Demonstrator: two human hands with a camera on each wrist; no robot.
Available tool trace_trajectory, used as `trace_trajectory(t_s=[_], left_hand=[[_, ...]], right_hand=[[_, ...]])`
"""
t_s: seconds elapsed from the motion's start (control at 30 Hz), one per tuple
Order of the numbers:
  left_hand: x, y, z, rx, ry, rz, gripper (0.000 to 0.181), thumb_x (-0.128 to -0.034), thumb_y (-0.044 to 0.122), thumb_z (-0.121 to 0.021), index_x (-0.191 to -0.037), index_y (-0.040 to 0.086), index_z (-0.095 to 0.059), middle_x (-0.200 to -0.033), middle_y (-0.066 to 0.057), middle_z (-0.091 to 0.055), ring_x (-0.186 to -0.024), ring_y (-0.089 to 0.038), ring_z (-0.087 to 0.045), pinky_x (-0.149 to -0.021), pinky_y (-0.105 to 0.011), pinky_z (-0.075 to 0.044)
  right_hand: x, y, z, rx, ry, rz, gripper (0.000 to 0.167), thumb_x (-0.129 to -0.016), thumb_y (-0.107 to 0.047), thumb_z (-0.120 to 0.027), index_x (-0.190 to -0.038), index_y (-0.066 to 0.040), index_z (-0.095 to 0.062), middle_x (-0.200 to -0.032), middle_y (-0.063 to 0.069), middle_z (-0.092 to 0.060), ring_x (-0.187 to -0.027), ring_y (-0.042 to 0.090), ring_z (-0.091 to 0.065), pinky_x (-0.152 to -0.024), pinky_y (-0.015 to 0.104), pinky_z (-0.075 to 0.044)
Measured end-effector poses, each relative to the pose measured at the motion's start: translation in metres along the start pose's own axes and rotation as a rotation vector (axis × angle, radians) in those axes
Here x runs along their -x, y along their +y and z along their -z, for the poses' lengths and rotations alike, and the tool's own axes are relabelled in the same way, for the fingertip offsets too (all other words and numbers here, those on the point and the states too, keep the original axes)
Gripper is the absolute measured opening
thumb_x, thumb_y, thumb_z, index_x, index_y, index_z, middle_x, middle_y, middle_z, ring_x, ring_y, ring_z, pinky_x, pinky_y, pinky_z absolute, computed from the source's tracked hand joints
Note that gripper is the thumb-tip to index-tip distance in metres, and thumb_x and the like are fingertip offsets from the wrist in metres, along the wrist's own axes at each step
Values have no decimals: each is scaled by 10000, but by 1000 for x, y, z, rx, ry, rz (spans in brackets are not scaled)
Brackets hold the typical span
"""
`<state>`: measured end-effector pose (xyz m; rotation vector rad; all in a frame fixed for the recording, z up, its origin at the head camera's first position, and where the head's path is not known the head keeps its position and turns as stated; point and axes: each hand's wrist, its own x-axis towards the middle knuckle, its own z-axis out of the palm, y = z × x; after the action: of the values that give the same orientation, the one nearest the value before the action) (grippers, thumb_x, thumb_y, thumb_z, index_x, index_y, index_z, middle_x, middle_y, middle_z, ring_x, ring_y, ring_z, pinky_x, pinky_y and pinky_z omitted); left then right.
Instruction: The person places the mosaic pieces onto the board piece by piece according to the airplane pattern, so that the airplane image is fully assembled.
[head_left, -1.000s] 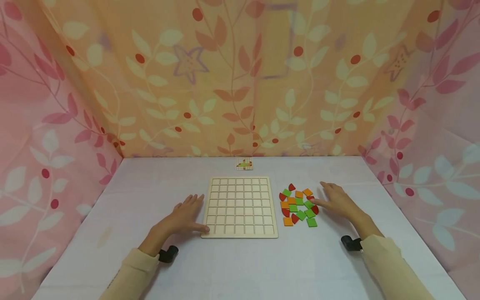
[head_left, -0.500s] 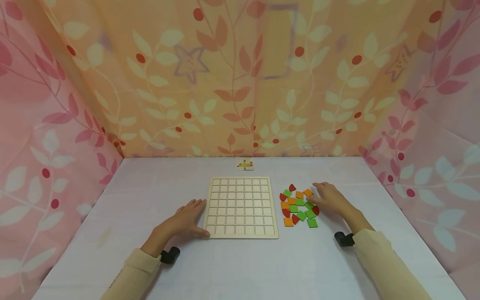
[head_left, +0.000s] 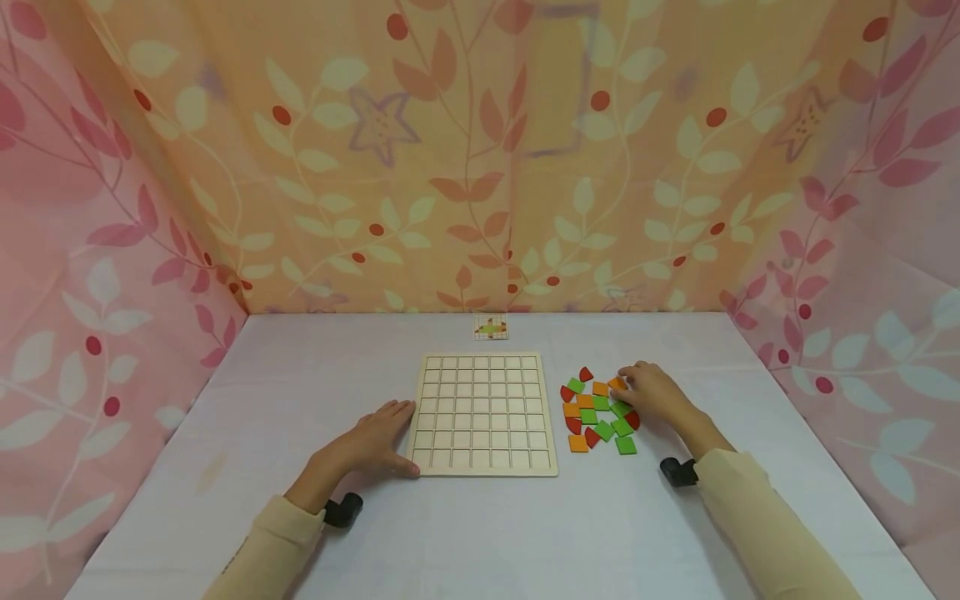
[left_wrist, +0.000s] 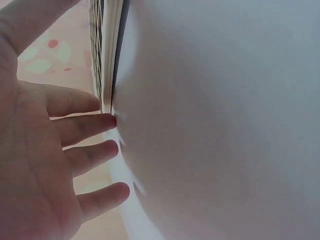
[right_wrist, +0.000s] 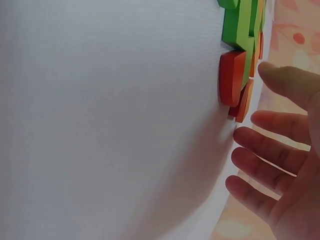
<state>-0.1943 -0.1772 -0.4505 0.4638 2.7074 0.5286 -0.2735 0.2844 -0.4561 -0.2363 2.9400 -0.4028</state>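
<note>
A pale wooden grid board (head_left: pixel 483 415) lies flat on the table. My left hand (head_left: pixel 372 439) rests at its left side, fingers spread, with the thumb by the near left corner. In the left wrist view the fingertips (left_wrist: pixel 107 121) come down at the board's edge. To the right of the board lies a loose group of green, orange and red tiles. Over the group's far right side is my right hand (head_left: pixel 654 393), beside an orange square tile (head_left: pixel 618 383). The right wrist view shows the thumb and fingers apart, with a red quarter-round tile (right_wrist: pixel 231 77) close by.
A small pattern card (head_left: pixel 491 327) lies behind the board, near the back curtain (head_left: pixel 480 167). Several green tiles (head_left: pixel 626 446) and red tiles (head_left: pixel 586 374) are scattered in the group. Patterned cloth walls stand at both sides of the white table (head_left: pixel 480 533).
My right hand has moved left and in over the far right side of the tiles, its thumb and fingers drawing nearer the orange tile. The left hand has barely shifted at the board's edge.
</note>
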Motion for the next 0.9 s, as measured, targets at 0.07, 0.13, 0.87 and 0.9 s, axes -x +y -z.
trace_trajectory(t_s=[0.07, 0.13, 0.87, 0.9], left_hand=[[0, 1, 0, -1, -2, 1, 1096, -682, 426, -866, -1502, -30, -297, -1568, -228, -304, -1474, -429, -213, -1144, -635, -224], [0, 2, -1, -1, -5, -1, 1089, -684, 418, -867, -1500, -31, -302, -1570, -222, -304, -1476, -425, -213, -1145, -632, -225], [0, 3, -1, 29, -26, -10, 1073, -706, 377, -862, -1510, -29, -280, -1594, -211, -254, -1491, -419, -171, -1159, -620, -211], [0, 3, -1, 27, -25, -8, 1071, -707, 378, -861, -1512, -24, -280, -1596, -207, -253, -1492, -415, -170, -1161, -616, -210]], right_hand=[[0, -2, 0, -5, 1, -6, 493, -891, -321, -699, -1217, 42, -631, -992, 171, -621, -902, 282, -546, -900, 479, -515], [-1, -3, 1, -2, 4, -7, 460, -894, -294, -697, -1201, 43, -639, -986, 170, -626, -901, 285, -553, -904, 482, -515], [-10, -9, -1, -37, 3, -51, 356, -893, -198, -690, -1139, 58, -664, -982, 181, -631, -846, 275, -552, -869, 455, -524], [-10, -9, -1, -42, 4, -53, 354, -891, -194, -690, -1139, 57, -664, -986, 182, -634, -848, 275, -554, -874, 457, -525]])
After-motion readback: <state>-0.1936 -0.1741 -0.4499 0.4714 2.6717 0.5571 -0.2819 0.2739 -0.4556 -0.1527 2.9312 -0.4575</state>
